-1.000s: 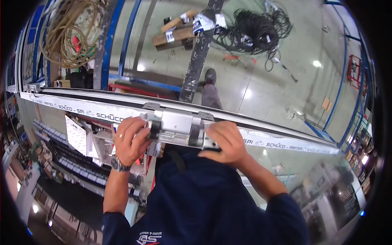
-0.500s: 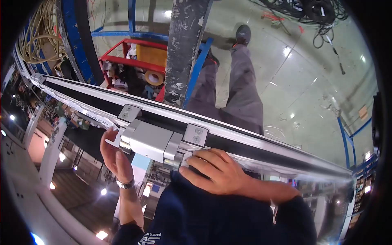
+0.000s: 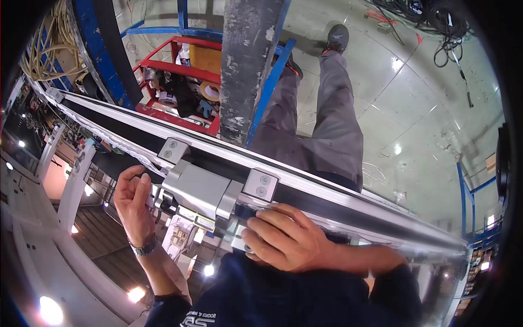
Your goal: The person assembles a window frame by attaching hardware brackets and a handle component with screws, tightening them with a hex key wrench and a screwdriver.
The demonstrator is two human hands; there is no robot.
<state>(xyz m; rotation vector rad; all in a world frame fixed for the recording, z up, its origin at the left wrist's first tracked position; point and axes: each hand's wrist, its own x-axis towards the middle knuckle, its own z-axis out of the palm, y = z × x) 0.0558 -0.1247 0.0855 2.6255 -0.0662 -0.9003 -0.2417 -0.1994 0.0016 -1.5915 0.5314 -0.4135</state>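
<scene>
A person in a dark top works with both bare hands at a silver, block-shaped metal fitting (image 3: 199,188) at mid-scene, on the near side of a long white-and-black bar (image 3: 338,207) that slants from far left to near right. The left hand (image 3: 135,201) has curled fingers at the small silver-and-black end part (image 3: 163,199); whether it grips is unclear. The right hand (image 3: 289,240) has bent fingers over a silver end plate with holes (image 3: 238,240), its thumb hidden, so a firm hold cannot be confirmed. A loose hold on either end piece could let it drop through the gap below. Pulling the two ends unevenly could tilt or jam the fitting, and a fingertip could get pinched between its metal edges.
</scene>
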